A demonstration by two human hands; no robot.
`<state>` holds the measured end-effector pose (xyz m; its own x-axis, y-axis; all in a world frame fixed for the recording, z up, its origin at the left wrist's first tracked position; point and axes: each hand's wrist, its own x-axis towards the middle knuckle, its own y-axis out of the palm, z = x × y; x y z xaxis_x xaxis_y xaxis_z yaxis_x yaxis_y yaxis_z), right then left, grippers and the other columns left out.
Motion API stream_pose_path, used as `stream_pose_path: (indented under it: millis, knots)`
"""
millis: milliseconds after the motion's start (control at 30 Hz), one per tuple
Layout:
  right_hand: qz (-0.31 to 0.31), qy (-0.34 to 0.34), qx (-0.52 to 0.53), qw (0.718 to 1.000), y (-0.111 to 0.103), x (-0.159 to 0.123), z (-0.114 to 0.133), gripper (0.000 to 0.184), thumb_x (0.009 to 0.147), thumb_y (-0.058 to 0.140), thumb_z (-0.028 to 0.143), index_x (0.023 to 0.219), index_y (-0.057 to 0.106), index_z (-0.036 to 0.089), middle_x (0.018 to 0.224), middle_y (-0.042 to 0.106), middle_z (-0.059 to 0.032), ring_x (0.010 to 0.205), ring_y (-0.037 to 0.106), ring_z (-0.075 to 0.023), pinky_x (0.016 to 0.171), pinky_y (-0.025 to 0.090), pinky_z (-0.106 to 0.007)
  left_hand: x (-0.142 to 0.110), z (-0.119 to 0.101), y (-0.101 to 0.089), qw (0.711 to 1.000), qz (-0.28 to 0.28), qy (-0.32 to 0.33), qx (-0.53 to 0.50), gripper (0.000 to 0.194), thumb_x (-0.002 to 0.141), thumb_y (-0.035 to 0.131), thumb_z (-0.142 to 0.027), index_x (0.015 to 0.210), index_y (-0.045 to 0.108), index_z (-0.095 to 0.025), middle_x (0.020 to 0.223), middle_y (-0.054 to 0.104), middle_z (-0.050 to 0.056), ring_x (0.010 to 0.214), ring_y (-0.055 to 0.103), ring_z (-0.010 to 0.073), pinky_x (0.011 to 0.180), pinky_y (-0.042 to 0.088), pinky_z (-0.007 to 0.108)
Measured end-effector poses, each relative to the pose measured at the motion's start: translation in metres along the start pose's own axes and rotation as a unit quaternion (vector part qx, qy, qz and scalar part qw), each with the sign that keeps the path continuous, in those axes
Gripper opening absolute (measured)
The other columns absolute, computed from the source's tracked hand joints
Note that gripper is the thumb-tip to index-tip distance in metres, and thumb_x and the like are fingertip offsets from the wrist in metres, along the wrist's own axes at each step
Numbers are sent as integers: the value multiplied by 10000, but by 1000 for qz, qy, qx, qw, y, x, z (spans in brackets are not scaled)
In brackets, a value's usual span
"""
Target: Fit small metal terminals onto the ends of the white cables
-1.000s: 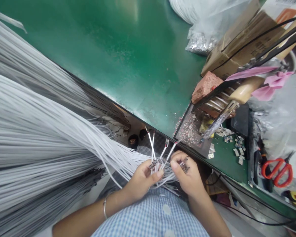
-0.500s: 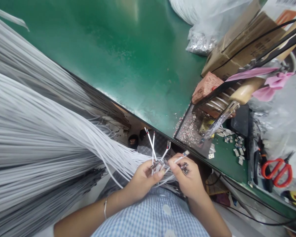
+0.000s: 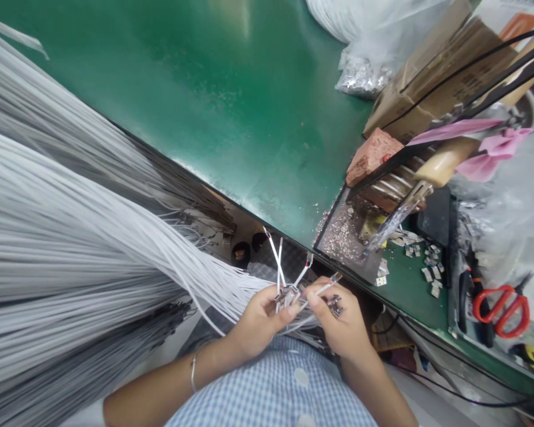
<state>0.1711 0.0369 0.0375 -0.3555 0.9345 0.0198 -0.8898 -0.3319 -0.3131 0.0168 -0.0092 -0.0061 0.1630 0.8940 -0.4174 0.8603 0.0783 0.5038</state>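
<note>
A thick bundle of white cables [image 3: 160, 237] runs in from the left and ends between my hands. My left hand [image 3: 260, 317] is closed around several cable ends, with small metal connectors showing above the thumb. My right hand [image 3: 338, 320] pinches one white cable with a metal connector [image 3: 336, 277] at its tip, pointing up and right. More connectors poke out by the right fingers. A few loose cable ends [image 3: 278, 261] stick up above my left hand. Both hands are in front of the checked garment, below the table's edge.
The green table [image 3: 231, 107] fills the top. At its right are a soldering iron [image 3: 409, 201] with a wooden handle, a pink brick [image 3: 374, 157], loose metal connectors [image 3: 431, 267], red-handled scissors [image 3: 501, 311], a cardboard box [image 3: 445, 77] and a plastic bag of metal parts [image 3: 365, 74].
The upright cable ends have shifted slightly to the right and turned a little. Both hands keep nearly the same place and grip.
</note>
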Motion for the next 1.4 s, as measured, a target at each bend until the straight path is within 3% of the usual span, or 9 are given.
stream_pose_path:
  millis: [267, 400, 633, 867, 967, 1033, 1200, 1400]
  knots:
    - [5, 9, -19, 1000, 1, 3, 4, 79, 824, 622, 181, 804, 695, 199, 696, 675, -19, 640, 617, -158, 617, 494, -280, 3, 1, -1, 999, 44, 22, 1, 241, 790, 739, -350, 947, 723, -168, 932, 709, 51, 878, 605, 204, 860, 464, 324]
    - [4, 11, -12, 1000, 3, 3, 3, 92, 810, 634, 157, 730, 622, 201, 657, 608, 13, 614, 582, -133, 594, 460, -250, 2, 0, 0, 998, 52, 24, -4, 179, 800, 733, -321, 892, 726, -168, 850, 691, 27, 807, 594, 171, 802, 466, 283]
    - [-21, 17, 5, 1000, 3, -1, -2, 144, 785, 650, 162, 703, 540, 204, 658, 522, 38, 573, 518, -114, 547, 400, -237, 1, -3, 2, 1000, 29, 8, -8, 237, 770, 756, -387, 825, 694, -166, 733, 639, -4, 701, 548, 141, 720, 456, 253]
    - [-42, 11, 63, 997, 3, -3, -4, 173, 810, 627, 170, 694, 504, 209, 690, 536, 30, 638, 538, -127, 606, 432, -249, 3, -2, 1, 998, 50, 29, -2, 237, 780, 749, -373, 781, 684, -145, 730, 615, -6, 715, 542, 134, 715, 449, 237]
    - [-56, 17, 55, 997, 3, -2, -3, 60, 803, 656, 181, 836, 622, 218, 727, 599, 19, 631, 570, -128, 582, 452, -237, 2, -1, 1, 997, 77, 31, -4, 197, 812, 721, -345, 863, 713, -154, 843, 664, 18, 838, 592, 166, 823, 460, 269]
    - [-52, 12, 32, 998, 3, -1, -2, 151, 809, 663, 182, 951, 671, 232, 738, 630, 15, 632, 592, -129, 581, 465, -230, 2, 0, 1, 995, 94, 29, -6, 190, 823, 713, -320, 936, 727, -168, 947, 685, 37, 928, 606, 189, 885, 453, 291]
    - [-58, -1, -4, 998, 2, -3, -4, 109, 859, 605, 150, 795, 652, 224, 720, 658, 18, 671, 619, -126, 638, 476, -222, 1, 1, 0, 995, 90, 46, 0, 127, 817, 721, -276, 894, 751, -180, 898, 689, 25, 866, 608, 168, 835, 463, 268]
    - [-47, -3, -5, 999, -2, -4, -3, 120, 869, 572, 128, 818, 629, 221, 764, 675, 22, 702, 623, -118, 672, 471, -217, 0, -1, 0, 996, 79, 36, -2, 168, 803, 737, -325, 865, 746, -169, 839, 702, 22, 809, 600, 155, 786, 460, 248]
